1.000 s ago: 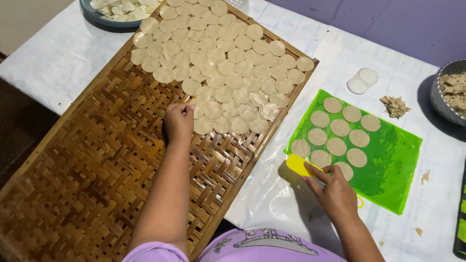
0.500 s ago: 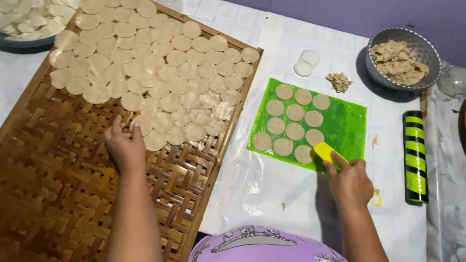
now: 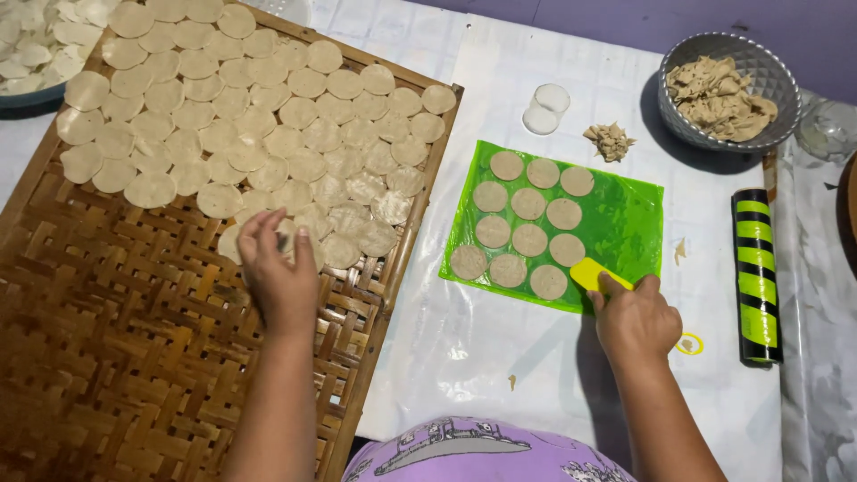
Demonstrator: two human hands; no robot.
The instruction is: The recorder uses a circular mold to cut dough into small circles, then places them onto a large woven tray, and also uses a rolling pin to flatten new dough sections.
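**Dough rounds on tray and mat**

On the woven bamboo tray (image 3: 134, 357), the left hand (image 3: 277, 277) presses its bent fingertips onto a thin pale dough disc (image 3: 234, 239) at the lower edge of the laid-out rounds; the fingers are curled loosely down on it, and whether they pinch it cannot be told. Half a second ago this hand lay lower on bare weave, a little short of the discs; it has since moved up to them. At about three o'clock from it, across the white cloth, the right hand (image 3: 636, 317) grips a flat yellow scraper (image 3: 596, 273) between thumb and closed fingers, its blade at the near edge of the green plastic mat (image 3: 625, 223), just beside the nearest cut round (image 3: 548, 282). That grip and place match the earlier view.

The tray is brown strip-work in a herringbone weave, rimmed in wood. The rounds are matte, floury, slightly uneven, overlapping in rows. The mat is glossy and wrinkled, bearing ten separate circles.

At twelve o'clock from the mat lie two translucent round cutters (image 3: 544, 109) and a crumpled dough scrap (image 3: 609, 141). At two o'clock stands a faceted metal bowl (image 3: 768, 125) of trimmings. At three o'clock lies a green-and-black striped roller (image 3: 755, 277).
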